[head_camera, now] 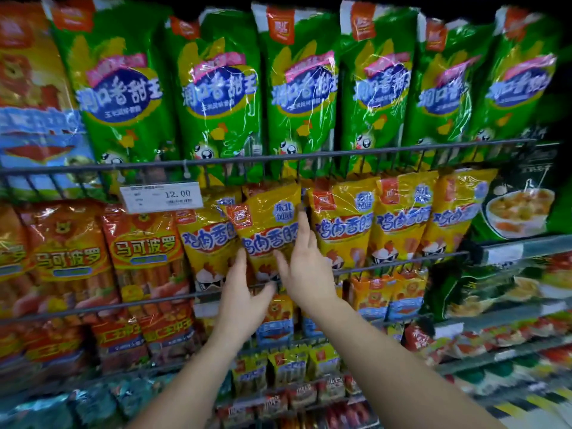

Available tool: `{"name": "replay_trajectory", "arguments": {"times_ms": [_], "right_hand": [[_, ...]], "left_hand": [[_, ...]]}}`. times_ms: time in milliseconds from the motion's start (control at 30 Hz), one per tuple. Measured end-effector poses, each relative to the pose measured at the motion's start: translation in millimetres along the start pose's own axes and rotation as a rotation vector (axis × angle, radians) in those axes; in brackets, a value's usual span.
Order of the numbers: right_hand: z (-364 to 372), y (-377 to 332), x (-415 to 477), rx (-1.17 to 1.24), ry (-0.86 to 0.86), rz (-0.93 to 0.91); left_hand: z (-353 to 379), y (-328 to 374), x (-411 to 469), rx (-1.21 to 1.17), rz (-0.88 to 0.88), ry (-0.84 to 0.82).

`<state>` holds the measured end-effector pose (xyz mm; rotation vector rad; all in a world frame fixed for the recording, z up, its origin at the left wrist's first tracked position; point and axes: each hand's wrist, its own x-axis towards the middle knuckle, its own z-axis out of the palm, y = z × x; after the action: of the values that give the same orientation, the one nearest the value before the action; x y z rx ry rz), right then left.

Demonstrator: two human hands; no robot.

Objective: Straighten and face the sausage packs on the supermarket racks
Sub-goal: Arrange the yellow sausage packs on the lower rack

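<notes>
So swing upright the yellow sausage pack (269,233) on the middle rack (387,264), top leaning left, flanked by left hand (244,292) low at its left edge and right hand (305,267) along its right, all fingers (301,224) straight, released.

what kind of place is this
Most likely a supermarket aisle: wire racks hold rows of identical green packs above yellow packs, all facing outward, and a price tag reading 12.00 hangs at the front.
</notes>
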<state>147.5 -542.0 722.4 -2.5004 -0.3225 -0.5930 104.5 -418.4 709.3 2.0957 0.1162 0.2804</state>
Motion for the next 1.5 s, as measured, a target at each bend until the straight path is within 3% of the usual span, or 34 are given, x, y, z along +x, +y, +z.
{"name": "replay_trajectory", "arguments": {"times_ms": [667,1267,1500], "right_hand": [[-9,2,21,0.195,0.196,0.126],[-7,13,22,-0.035,0.019,0.159],[-14,7,13,-0.051,0.045,0.154]], "left_hand": [[6,25,14,-0.058,0.124,0.064],[13,8,9,0.284,0.13,0.021],[5,9,3,0.255,0.151,-0.006]]}}
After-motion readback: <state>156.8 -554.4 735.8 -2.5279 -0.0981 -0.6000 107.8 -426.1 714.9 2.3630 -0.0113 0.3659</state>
